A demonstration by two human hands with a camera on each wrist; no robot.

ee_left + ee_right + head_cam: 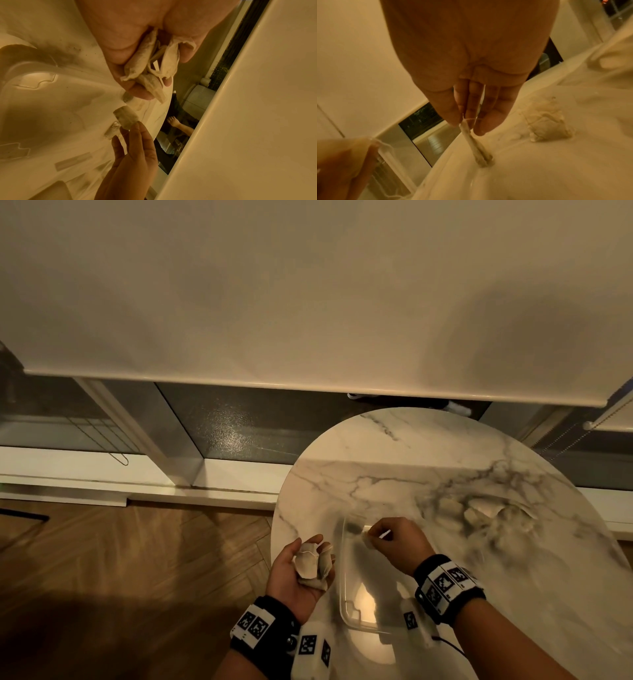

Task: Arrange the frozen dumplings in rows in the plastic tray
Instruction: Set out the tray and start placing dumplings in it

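Tray (344, 587): one dumpling (475, 143), pinched by right hand (399, 542) | left hand (294, 577): cupping several dumplings (313, 561)

Round white marble-pattern table (394, 474) at 5 o'clock; brown herringbone wooden floor (137, 559) at 8 o'clock; cream roller blind (308, 285) at 12 o'clock.

Head cam looks steeply down from above; wrist cams sit close behind palms. All three share the surface (394, 474) and tray (344, 604).
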